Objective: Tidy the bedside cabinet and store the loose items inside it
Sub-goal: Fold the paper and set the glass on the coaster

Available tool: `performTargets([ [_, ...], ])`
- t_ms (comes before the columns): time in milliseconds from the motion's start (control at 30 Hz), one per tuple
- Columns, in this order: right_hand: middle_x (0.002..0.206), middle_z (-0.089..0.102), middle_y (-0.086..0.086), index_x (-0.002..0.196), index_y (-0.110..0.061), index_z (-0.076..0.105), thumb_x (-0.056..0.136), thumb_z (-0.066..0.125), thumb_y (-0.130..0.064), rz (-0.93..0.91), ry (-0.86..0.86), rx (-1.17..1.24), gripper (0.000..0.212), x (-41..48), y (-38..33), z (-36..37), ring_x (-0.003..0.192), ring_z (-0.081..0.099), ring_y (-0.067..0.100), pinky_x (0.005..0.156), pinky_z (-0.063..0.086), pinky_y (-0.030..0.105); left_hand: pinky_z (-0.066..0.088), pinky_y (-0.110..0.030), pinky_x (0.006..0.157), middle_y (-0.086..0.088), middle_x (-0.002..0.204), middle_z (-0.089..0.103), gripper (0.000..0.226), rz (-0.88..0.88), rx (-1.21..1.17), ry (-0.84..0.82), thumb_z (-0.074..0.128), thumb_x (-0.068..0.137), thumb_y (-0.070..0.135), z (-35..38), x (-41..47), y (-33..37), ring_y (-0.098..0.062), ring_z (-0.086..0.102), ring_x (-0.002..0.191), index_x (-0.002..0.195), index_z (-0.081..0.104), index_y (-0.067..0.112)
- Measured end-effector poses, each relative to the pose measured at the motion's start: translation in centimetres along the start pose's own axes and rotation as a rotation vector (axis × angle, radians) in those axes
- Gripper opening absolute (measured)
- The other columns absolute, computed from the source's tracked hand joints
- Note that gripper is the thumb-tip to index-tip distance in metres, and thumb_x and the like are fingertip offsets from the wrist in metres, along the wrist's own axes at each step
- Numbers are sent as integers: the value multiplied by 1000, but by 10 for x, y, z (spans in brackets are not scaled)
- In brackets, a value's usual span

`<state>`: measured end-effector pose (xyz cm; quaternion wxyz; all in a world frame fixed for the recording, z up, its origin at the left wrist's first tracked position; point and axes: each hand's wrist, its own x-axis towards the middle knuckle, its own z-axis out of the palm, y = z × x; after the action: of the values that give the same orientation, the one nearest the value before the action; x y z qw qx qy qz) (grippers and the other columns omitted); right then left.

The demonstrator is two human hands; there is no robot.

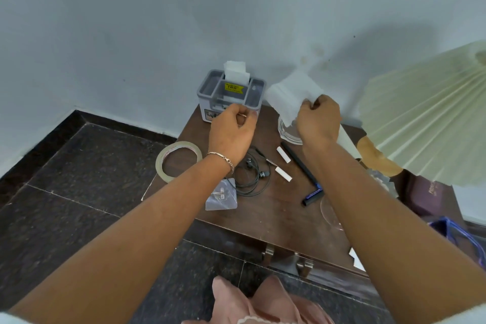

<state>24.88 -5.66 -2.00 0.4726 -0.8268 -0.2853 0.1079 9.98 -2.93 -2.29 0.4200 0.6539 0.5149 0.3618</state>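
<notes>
Pinched in the right hand [319,121], raised over the far right of the cabinet top [276,208]: a white tissue [292,97], spreading left and away from the curled fingers [313,105], with one bunched edge caught between them. Probably near weightless, soft and limp, quick to tear; best taken by a gathered edge and never tugged. Hanging above a glass bowl [289,137], just right of the grey tissue box [207,89]. Left hand [231,130] close to the box front, fingers curled towards the thumb; whether pinching anything, impossible to tell. Loose on the near side of the top: tape roll [160,163], earphones [264,173], white sticks [283,154], black pen [297,159].
</notes>
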Motion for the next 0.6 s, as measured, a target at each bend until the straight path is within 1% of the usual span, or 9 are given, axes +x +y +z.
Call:
performTargets([
  [67,70,52,3,67,-14,44,93,50,-23,-3,28,99,28,-13,-3,-10,67,51,22,62,37,30,56,-31,75,-1,88,70,12,-68,-132,-62,54,94,27,-1,-6,14,-13,66,66,97,60,17],
  [133,61,43,-2,60,-18,35,92,53,-22,-36,25,152,37,-29,-7,-18,62,45,20,61,35,31,56,-29,76,-3,98,69,12,-128,-244,-134,54,95,23,-1,-11,27,-13,67,74,102,59,14],
  [200,60,47,-5,59,-20,40,90,58,-22,-91,-12,189,35,-46,-11,-25,62,47,18,62,38,32,54,-26,75,-6,101,66,13,-188,-368,-215,53,95,18,-1,-18,39,-17,65,82,106,59,12],
  [233,63,55,-6,64,-20,49,88,60,-22,-110,-38,224,26,-55,-12,-27,64,54,16,64,44,33,51,-26,75,-8,99,64,10,-221,-438,-254,52,96,16,-1,-22,44,-19,62,84,102,59,11],
  [300,81,70,-4,85,-20,63,85,64,-21,-80,-98,339,2,-69,-13,-32,78,68,12,76,55,38,50,-30,79,-10,95,64,10,-289,-560,-297,50,97,15,0,-30,52,-22,59,85,95,60,12],
  [333,88,72,-1,92,-20,65,85,65,-19,-39,-128,413,7,-76,-14,-34,83,70,13,81,57,41,52,-32,81,-9,96,65,12,-325,-617,-303,50,98,16,-1,-34,55,-20,61,84,100,60,11],
  [400,93,73,4,98,-16,65,88,64,-13,28,-190,562,11,-85,-16,-39,88,71,17,85,57,44,55,-30,77,-5,95,66,16,-391,-719,-285,52,97,19,-4,-40,59,-17,64,82,109,58,10],
  [500,96,74,9,103,-8,63,89,63,-9,87,-223,698,15,-92,-19,-43,92,71,23,89,55,49,55,-29,71,-3,89,68,7,-436,-797,-211,60,92,17,-14,-45,60,-16,64,80,97,61,12],
  [600,97,73,6,101,-15,63,85,64,-15,76,-206,682,16,-96,-22,-43,92,70,24,88,54,50,55,-36,80,-11,97,69,9,-452,-807,-151,66,86,10,-25,-45,55,-23,67,88,94,63,10],
])
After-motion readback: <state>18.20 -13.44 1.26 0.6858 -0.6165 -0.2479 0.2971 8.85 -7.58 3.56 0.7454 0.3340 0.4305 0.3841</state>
